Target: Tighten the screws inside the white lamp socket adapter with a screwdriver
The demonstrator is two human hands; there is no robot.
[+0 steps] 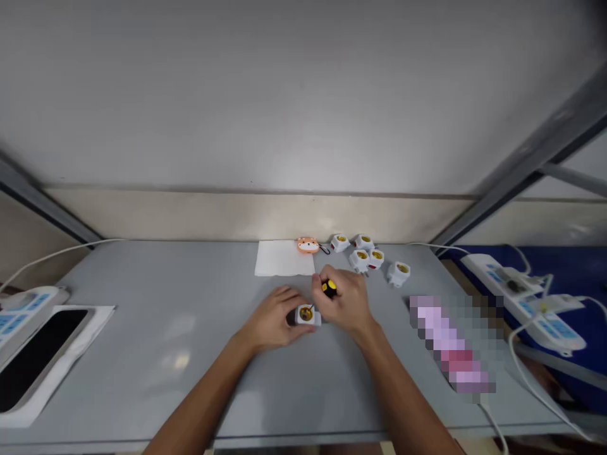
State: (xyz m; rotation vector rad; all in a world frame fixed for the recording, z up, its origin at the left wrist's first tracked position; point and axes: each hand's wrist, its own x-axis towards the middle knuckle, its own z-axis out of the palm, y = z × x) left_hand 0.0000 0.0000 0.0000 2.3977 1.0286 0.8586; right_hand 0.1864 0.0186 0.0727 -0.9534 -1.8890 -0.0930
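Left hand clamped on a white lamp holder near the middle of the tabletop, right hand just beside it gripping a black-and-yellow screwdriver (shaft angled down into the holder's brass-coloured centre). Five more holders grouped near the far edge, none in either hand.

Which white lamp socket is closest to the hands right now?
The white lamp socket held by the left hand, under the screwdriver in the right hand; the other five sit farther off, near the wall.
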